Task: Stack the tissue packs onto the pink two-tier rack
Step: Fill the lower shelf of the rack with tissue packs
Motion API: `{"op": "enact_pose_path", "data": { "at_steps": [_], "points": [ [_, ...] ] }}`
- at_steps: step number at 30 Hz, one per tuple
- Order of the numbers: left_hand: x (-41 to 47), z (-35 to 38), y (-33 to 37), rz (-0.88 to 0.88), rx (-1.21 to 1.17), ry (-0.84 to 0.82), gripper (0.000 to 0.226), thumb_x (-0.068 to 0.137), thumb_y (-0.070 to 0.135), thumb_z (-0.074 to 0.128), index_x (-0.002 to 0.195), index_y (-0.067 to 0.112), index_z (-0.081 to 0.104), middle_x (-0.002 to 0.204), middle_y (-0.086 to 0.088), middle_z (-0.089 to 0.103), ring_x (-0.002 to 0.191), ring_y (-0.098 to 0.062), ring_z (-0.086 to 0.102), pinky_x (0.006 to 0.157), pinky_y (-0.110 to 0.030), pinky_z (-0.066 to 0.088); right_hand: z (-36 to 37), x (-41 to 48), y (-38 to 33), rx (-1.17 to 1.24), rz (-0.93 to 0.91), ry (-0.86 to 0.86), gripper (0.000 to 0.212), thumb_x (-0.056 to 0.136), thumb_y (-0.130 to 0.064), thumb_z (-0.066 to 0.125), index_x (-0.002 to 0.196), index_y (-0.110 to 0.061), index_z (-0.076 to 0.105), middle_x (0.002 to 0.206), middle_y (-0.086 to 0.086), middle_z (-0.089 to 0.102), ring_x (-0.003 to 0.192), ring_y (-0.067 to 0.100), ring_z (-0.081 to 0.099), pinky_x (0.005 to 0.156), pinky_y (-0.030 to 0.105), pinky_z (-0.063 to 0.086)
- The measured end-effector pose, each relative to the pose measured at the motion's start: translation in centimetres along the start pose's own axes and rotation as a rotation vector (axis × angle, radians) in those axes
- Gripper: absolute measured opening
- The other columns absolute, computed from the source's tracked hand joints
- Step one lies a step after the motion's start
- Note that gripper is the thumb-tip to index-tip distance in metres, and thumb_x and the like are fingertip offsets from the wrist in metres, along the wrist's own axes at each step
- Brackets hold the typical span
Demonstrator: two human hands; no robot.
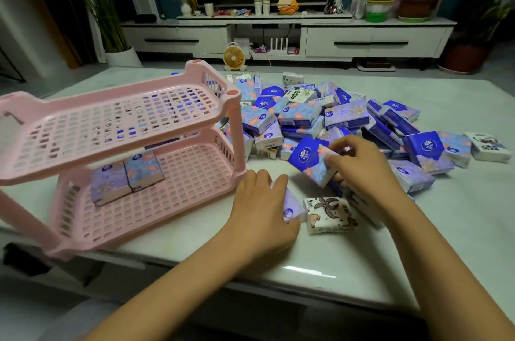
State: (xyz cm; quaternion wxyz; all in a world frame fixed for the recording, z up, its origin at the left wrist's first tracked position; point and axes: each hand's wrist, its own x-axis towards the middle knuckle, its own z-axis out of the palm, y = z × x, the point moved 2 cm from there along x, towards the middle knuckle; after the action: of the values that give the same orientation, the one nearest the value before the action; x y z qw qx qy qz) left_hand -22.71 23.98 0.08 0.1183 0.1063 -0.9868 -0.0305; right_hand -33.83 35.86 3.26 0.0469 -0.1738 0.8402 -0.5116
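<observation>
The pink two-tier rack (pixel 117 123) stands on the left of the table. Its top tier is bare; two purple tissue packs (pixel 126 177) lie side by side on the lower tier. A big pile of blue and purple tissue packs (pixel 328 117) covers the table's middle and right. My right hand (pixel 362 165) grips a blue-and-purple pack (pixel 310 161), tilted up at the pile's near edge. My left hand (pixel 262 207) lies over a light purple pack (pixel 292 208) flat on the table, fingers closed around it. A white pack with a brown drawing (pixel 330 214) lies between my hands.
The white table's front edge (pixel 306 276) runs below my forearms. Beyond the table stand a TV cabinet (pixel 278 34) with cups and vases, a small yellow fan (pixel 233 58) on the floor, and potted plants (pixel 418 3) at the right.
</observation>
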Motion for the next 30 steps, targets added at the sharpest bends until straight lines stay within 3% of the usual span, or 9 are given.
{"op": "enact_pose_path", "data": {
  "at_steps": [3, 5, 7, 10, 15, 18, 22, 26, 30],
  "points": [
    [-1.1, -0.5, -0.7, 0.007, -0.056, -0.081, 0.102, 0.05, 0.077, 0.016, 0.136, 0.025, 0.035, 0.12, -0.001, 0.041, 0.116, -0.021, 0.031, 0.096, -0.027, 0.024, 0.1, -0.3, -0.6, 0.038, 0.043, -0.07, 0.016, 0.078, -0.006, 0.057, 0.075, -0.022, 0.059, 0.074, 0.006, 0.058, 0.058, 0.018, 0.049, 0.053, 0.028, 0.038],
    [-1.5, -0.4, -1.2, 0.049, -0.113, -0.148, 0.093, 0.064, 0.078, 0.022, 0.143, 0.03, 0.025, 0.145, 0.0, 0.028, 0.134, -0.016, 0.019, 0.107, -0.026, 0.017, 0.2, -0.6, -1.0, 0.069, 0.062, -0.106, 0.015, 0.08, -0.003, 0.055, 0.079, -0.017, 0.06, 0.07, 0.008, 0.056, 0.051, 0.018, 0.048, 0.047, 0.024, 0.036],
    [-1.8, -0.8, -1.6, 0.12, -0.287, -0.271, 0.074, 0.076, 0.054, 0.031, 0.146, 0.032, 0.021, 0.156, 0.004, 0.01, 0.142, -0.009, 0.006, 0.114, -0.023, 0.006, 0.3, -0.9, -1.3, 0.074, 0.076, -0.133, 0.013, 0.08, -0.002, 0.054, 0.083, -0.014, 0.06, 0.067, 0.009, 0.054, 0.048, 0.018, 0.047, 0.046, 0.024, 0.037],
    [-2.2, -1.3, -2.3, 0.206, -0.22, -0.329, 0.081, 0.065, 0.032, 0.028, 0.145, 0.032, 0.022, 0.156, 0.008, 0.011, 0.141, -0.007, 0.007, 0.109, -0.015, 0.0, 0.4, -1.1, -1.5, 0.069, 0.095, -0.166, 0.014, 0.081, -0.002, 0.054, 0.08, -0.015, 0.06, 0.067, 0.01, 0.055, 0.05, 0.024, 0.049, 0.053, 0.03, 0.043],
    [-3.4, -1.6, -3.1, 0.214, 0.013, -0.164, 0.083, 0.067, 0.061, 0.015, 0.141, 0.027, 0.03, 0.123, 0.002, 0.039, 0.116, -0.015, 0.028, 0.093, -0.024, 0.023, 0.7, -1.7, -1.9, 0.1, 0.15, -0.238, 0.017, 0.084, 0.002, 0.052, 0.082, -0.013, 0.059, 0.063, 0.01, 0.055, 0.038, 0.018, 0.054, 0.043, 0.026, 0.05],
    [-4.0, -2.1, -3.0, 0.177, 0.067, -0.141, 0.081, 0.061, 0.068, 0.017, 0.119, 0.022, 0.049, 0.105, 0.002, 0.041, 0.107, -0.016, 0.034, 0.084, -0.025, 0.026, 1.0, -2.0, -2.1, 0.107, 0.152, -0.262, 0.016, 0.085, 0.003, 0.052, 0.09, -0.008, 0.061, 0.062, 0.008, 0.054, 0.034, 0.01, 0.05, 0.035, 0.017, 0.041],
    [-5.6, -3.8, -3.4, 0.103, -0.044, -0.042, 0.061, 0.056, 0.071, 0.025, 0.093, 0.03, 0.051, 0.087, 0.011, 0.038, 0.089, -0.008, 0.035, 0.072, -0.02, 0.023, 1.4, -2.5, -2.7, 0.131, 0.165, -0.323, 0.016, 0.084, 0.004, 0.052, 0.09, -0.006, 0.063, 0.051, 0.005, 0.05, 0.039, 0.012, 0.041, 0.033, 0.015, 0.032],
    [-6.4, -6.7, -7.3, -0.137, -0.266, -0.102, 0.065, 0.043, 0.072, 0.03, 0.082, 0.027, 0.054, 0.081, 0.012, 0.053, 0.078, -0.001, 0.048, 0.064, -0.014, 0.037, 3.0, -3.3, -3.4, 0.229, 0.239, -0.404, 0.017, 0.085, 0.005, 0.051, 0.082, -0.007, 0.062, 0.035, -0.004, 0.044, 0.028, 0.007, 0.036, 0.031, 0.014, 0.027],
    [-6.2, -7.1, -11.2, -0.442, -0.324, 0.056, 0.074, 0.049, 0.081, 0.037, 0.081, 0.019, 0.06, 0.08, 0.004, 0.062, 0.076, -0.007, 0.057, 0.062, -0.017, 0.041, 6.7, -4.5, -4.2, 0.376, 0.289, -0.402, 0.013, 0.087, 0.001, 0.052, 0.082, -0.008, 0.06, 0.051, 0.007, 0.05, 0.037, 0.015, 0.045, 0.035, 0.017, 0.037]
  ]
}}
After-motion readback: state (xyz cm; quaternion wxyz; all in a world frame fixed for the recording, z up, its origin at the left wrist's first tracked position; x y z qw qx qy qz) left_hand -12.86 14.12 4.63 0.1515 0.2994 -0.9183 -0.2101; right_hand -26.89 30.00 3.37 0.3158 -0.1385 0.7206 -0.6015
